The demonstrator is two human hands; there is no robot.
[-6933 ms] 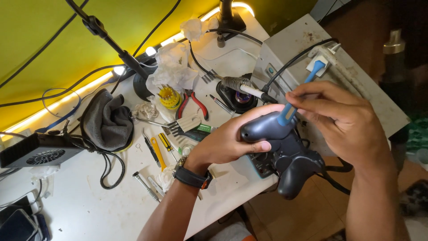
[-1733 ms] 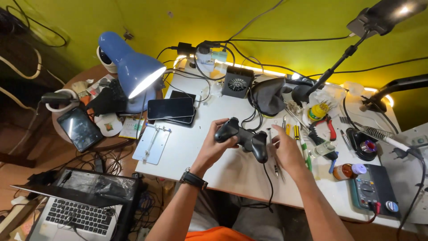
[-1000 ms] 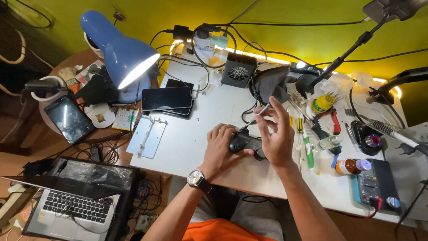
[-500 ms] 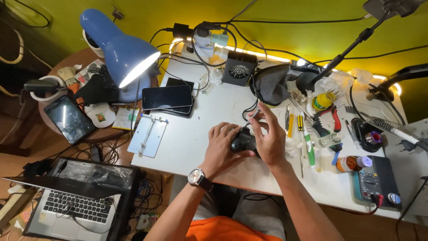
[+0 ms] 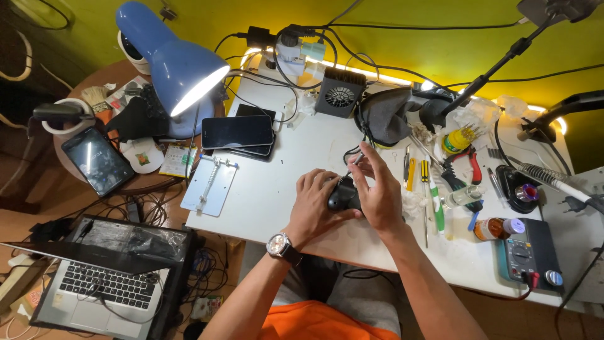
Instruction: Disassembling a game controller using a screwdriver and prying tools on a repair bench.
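1 lamp (image 5: pixel 173 66), 1 laptop (image 5: pixel 104 277), 1 multimeter (image 5: pixel 527 255).

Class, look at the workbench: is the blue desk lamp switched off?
No. The blue desk lamp glows brightly inside its shade, lighting the phones on the white table.

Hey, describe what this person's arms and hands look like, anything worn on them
Both forearms are bare, with no sleeves in view and no gloves. The left hand has a wristwatch at the wrist, with a round pale dial, a metal case and a dark strap. The right hand and its wrist carry nothing. No rings show. An orange garment covers the lap.
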